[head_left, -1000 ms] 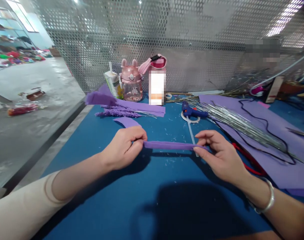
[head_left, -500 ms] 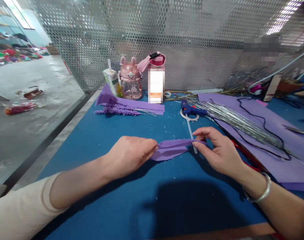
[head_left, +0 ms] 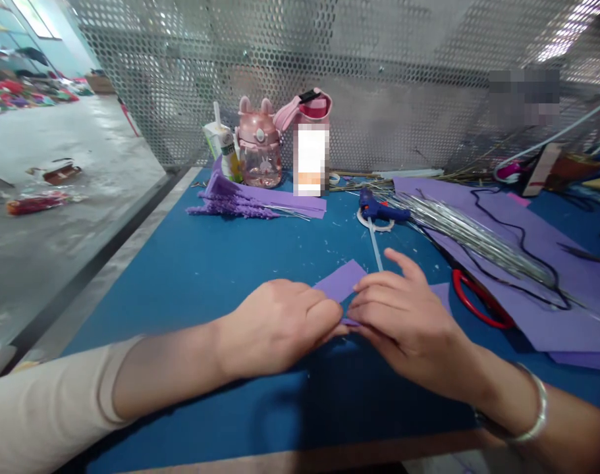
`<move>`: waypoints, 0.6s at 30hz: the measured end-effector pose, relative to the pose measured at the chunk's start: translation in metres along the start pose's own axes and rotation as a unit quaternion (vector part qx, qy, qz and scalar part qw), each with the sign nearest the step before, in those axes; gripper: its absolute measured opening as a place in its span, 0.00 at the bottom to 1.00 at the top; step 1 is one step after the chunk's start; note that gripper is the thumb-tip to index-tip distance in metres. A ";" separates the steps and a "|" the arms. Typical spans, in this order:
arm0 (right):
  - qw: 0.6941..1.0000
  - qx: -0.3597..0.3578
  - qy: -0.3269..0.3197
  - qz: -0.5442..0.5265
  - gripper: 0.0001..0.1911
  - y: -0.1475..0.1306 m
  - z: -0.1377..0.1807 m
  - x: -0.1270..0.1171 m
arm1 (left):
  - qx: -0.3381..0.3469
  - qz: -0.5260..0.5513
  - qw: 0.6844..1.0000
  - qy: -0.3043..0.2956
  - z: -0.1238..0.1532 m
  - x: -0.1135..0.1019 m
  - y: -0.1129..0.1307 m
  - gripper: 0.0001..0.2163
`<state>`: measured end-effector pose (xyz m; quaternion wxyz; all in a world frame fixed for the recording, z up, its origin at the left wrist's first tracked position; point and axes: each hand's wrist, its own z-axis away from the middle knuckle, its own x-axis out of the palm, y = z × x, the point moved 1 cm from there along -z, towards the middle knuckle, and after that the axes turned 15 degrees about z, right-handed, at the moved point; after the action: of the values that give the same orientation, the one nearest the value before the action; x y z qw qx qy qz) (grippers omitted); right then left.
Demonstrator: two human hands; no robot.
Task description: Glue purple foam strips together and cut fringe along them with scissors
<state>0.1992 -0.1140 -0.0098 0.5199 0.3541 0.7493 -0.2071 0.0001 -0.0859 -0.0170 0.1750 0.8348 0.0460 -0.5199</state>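
- Fingers (head_left: 328, 315) of the left hand (head_left: 272, 326) are curled together, pinching a purple strip (head_left: 342, 280) low over the tabletop (head_left: 191, 276).
- Thumb and fingertips of the right hand (head_left: 421, 332) pinch the same strip just beside the left hand; one finger is lifted away from the rest.
- Between the two hands a narrow, folded edge of the strip shows, while a flat part slants up behind them. Purple material also appears beyond the right hand; whether it belongs to the same piece, I cannot tell.
- On the right wrist is a silvery bracelet (head_left: 539, 411); the left arm wears a cream sleeve (head_left: 65, 401).
- Beyond the right hand, a blue glue gun (head_left: 379, 209) lies over a white ring (head_left: 384, 227), its pale glue stick (head_left: 375, 245) pointing toward the fingers.
- To the right, near the wrist, is a red handle (head_left: 477, 309); past it, purple sheets (head_left: 579, 329) carry silvery wires (head_left: 482, 240) and a black cord (head_left: 523, 230).
- At the back left lie fuzzy purple stems (head_left: 230, 205). Behind them stand a drink carton (head_left: 226, 148) with a straw, a pink eared bottle (head_left: 260, 155) and a strapped pink bottle (head_left: 314, 108), partly blurred, before a perforated metal panel (head_left: 388, 128).
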 end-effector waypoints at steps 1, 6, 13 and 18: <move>1.000 0.001 0.005 0.014 0.07 0.005 0.002 -0.001 | -0.008 -0.009 1.000 -0.005 0.000 -0.003 -0.001 0.13; 0.998 -0.013 0.011 0.063 0.05 0.028 0.009 -0.005 | -0.066 -0.067 0.994 -0.057 0.001 -0.011 -0.001 0.08; 0.997 0.003 -0.024 0.077 0.05 0.046 0.012 -0.005 | -0.121 -0.126 0.982 -0.073 0.005 -0.011 -0.011 0.07; 0.994 0.010 -0.085 0.067 0.07 0.060 0.012 -0.001 | -0.151 -0.115 0.980 -0.064 0.008 -0.011 -0.032 0.08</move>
<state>0.2521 -0.0826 -0.0104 0.5909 0.3892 0.6752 -0.2085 -0.0199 -0.0574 -0.0186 0.2403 0.7531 0.2085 -0.5759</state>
